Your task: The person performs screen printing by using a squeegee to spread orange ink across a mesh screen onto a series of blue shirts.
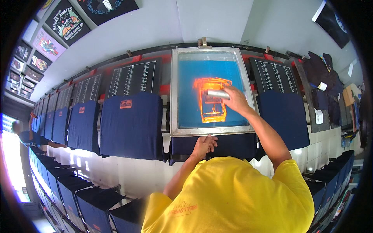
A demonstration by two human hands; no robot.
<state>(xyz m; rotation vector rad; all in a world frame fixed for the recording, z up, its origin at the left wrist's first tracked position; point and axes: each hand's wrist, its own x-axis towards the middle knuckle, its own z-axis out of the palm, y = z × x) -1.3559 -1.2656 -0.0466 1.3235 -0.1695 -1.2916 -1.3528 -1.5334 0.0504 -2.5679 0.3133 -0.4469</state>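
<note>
Metal-framed blue screen (187,105), orange-smeared; silver squeegee (217,93) crosswise over it

The right hand (235,100) covers one end of the squeegee (217,93); the blade's edge cannot be made out. Beyond the left hand (206,146), the screen (186,93) hides the upper part of the navy cloth (233,145) — whether that hand touches the frame is unclear. Far left of both hands, a co-worker (27,136) has a blurred head, and that person's hands are too small to read. Well above-left, a poster (107,7) is cut off; nearest below, so is the yellow shirt (233,194).
</note>
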